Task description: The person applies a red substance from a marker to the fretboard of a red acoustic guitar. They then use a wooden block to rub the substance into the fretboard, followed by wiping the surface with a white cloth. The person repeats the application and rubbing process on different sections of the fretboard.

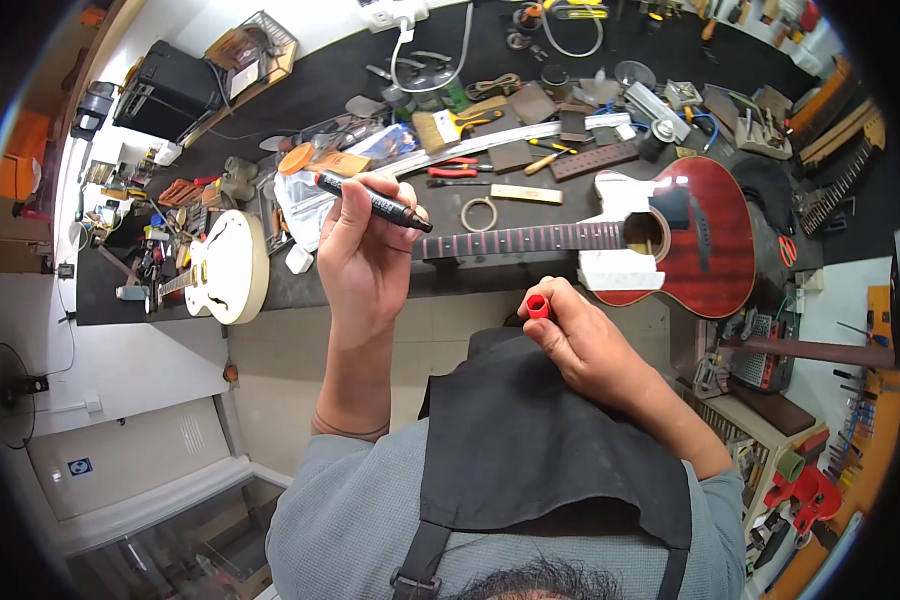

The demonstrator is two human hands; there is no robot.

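Observation:
My left hand [365,255] holds a black marker [385,205] at chest height, its dark tip angled down to the right, in front of the guitar neck. My right hand [595,340], lower and right of it, grips a small red cap [537,305] with its hollow end showing. Behind both hands, a dark red acoustic guitar [710,245] lies on the black bench [115,300], its fretboard [500,241] pointing left. White sheets [620,270] cover part of its body beside the soundhole.
A cream guitar [232,265] sits at the bench's left. Tools, brushes [435,130] and a tape roll [478,214] lie behind the fretboard. Orange-handled pliers [787,250] lie right of the red guitar. A fan [10,380] stands at the far left, and shelves [790,470] at lower right.

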